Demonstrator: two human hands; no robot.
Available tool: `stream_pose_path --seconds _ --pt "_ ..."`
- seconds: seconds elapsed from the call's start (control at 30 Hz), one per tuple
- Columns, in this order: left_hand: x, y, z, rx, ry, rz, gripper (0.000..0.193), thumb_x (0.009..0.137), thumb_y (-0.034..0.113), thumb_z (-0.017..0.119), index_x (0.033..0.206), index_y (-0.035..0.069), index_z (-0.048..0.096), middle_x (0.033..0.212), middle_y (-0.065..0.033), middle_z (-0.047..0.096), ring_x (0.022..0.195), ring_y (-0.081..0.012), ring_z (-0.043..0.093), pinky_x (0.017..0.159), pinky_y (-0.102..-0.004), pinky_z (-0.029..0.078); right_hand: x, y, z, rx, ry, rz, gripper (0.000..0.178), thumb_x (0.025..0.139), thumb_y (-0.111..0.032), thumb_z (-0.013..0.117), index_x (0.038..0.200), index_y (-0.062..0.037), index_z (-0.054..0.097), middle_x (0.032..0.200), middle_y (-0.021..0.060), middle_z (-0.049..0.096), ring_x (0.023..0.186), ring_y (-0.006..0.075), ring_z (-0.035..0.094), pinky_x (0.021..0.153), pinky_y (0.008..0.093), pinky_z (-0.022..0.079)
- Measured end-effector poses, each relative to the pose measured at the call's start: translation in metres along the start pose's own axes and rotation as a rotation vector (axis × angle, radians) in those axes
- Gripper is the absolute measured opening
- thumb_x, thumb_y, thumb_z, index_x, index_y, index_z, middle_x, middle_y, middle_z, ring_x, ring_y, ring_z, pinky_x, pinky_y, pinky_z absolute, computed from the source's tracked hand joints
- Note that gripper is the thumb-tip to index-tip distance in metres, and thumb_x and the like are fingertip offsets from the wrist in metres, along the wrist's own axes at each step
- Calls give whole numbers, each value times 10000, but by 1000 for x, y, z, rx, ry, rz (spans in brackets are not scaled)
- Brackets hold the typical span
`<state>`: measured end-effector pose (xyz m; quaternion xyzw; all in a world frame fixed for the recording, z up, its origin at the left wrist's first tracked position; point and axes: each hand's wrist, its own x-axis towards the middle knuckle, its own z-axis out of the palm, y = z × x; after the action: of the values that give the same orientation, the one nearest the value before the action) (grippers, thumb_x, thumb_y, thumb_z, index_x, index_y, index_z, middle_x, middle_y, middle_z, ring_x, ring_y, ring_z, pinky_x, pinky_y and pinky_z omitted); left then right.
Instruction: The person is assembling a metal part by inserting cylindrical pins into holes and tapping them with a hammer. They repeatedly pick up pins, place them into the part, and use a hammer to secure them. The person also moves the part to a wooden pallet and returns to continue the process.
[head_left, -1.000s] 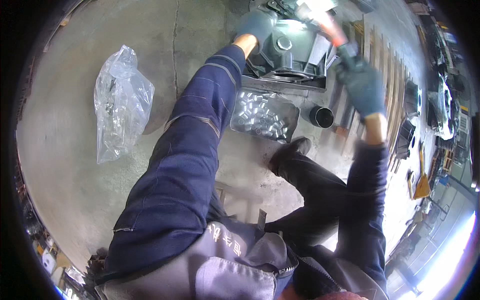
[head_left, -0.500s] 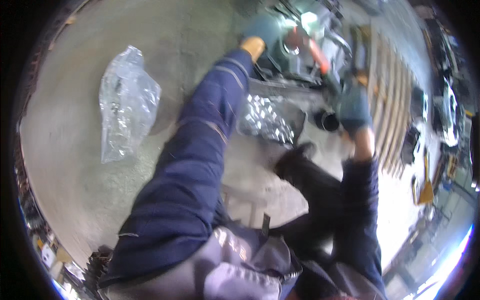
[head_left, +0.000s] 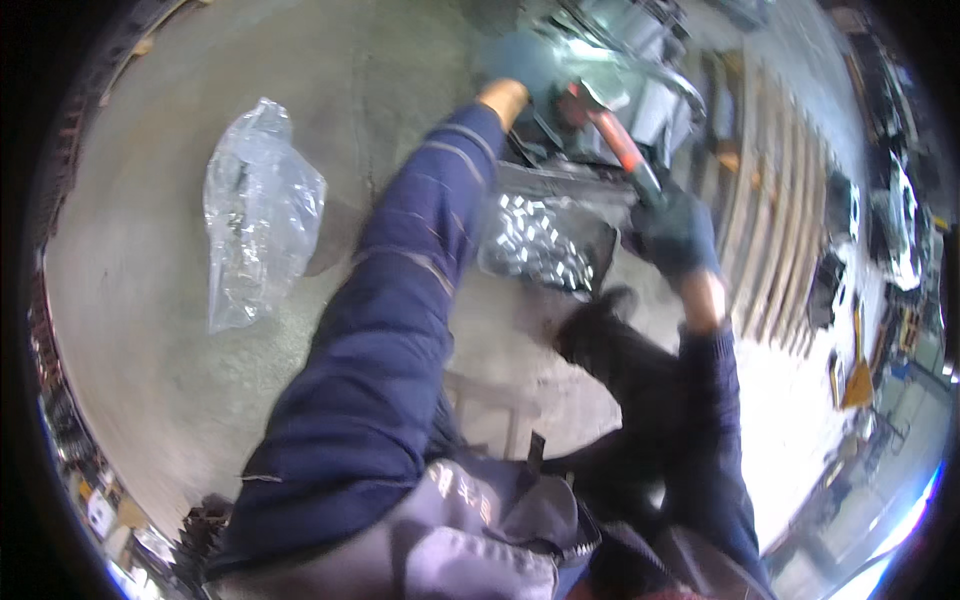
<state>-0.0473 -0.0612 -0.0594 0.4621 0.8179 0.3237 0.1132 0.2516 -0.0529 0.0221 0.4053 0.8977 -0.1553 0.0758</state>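
A hammer with an orange-red shaft [head_left: 617, 139] and a dark grip is in my right hand [head_left: 677, 233], its gloved fingers closed round the lower end. The head of the hammer tilts up and left, over a dark and silvery machine part [head_left: 652, 106] on the floor. At the left side of that part is my left hand [head_left: 524, 65], in a blue-grey glove. Blur smears its fingers, so their grip does not show. Just below the part sits a dark open tray [head_left: 607, 240] of small shiny metal pieces [head_left: 540, 240].
Wooden slats of a pallet [head_left: 770, 200] lie to the right of the machine part. A crumpled clear plastic bag [head_left: 262, 215] lies on the concrete floor at left. My dark shoe [head_left: 590, 318] is close below the tray. A yellow-handled tool [head_left: 857, 375] stands far right.
My right hand has moved a little down and left with the hammer. The hammer's shaft has shifted slightly. My left hand stays at about the same place on the part.
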Motion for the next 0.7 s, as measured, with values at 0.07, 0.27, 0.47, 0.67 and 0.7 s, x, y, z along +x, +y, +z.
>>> stream_pose_path --seconds 0.07,0.27,0.47,0.67,0.7 --pt "0 0 4 -95 -18 -43 600 1007 512 496 971 -30 752 979 -301 711 938 -459 711 827 -526 541 -18 5 -1 370 18 115 249 877 -244 691 983 -20 716 860 225 734 837 383 736 758 465 566" --pt "6 3 20 -186 12 -267 597 981 524 488 1078 -4 750 1112 -307 692 1095 -482 666 938 -533 510 -72 -14 26 756 -39 513 170 854 -146 788 873 -11 687 745 20 700 659 128 647 603 302 514" --pt "3 2 15 -174 15 -243 562 970 500 480 1101 25 751 1158 -276 697 1110 -459 668 959 -512 517 -63 9 -27 662 210 200 163 908 -170 731 904 -14 683 634 28 619 571 92 605 492 284 471" --pt "2 9 12 -162 14 -305 601 962 544 529 1102 3 752 1165 -274 699 1132 -466 659 958 -513 509 -25 -17 -117 890 845 -230 125 955 -91 601 996 -16 692 642 11 628 491 95 575 430 240 448" --pt "4 7 15 -173 20 -318 603 965 545 525 1103 5 753 1165 -275 698 1135 -466 658 965 -512 507 -19 -24 -101 748 795 -237 175 953 -82 588 1088 -19 680 713 30 654 546 107 607 485 229 474"
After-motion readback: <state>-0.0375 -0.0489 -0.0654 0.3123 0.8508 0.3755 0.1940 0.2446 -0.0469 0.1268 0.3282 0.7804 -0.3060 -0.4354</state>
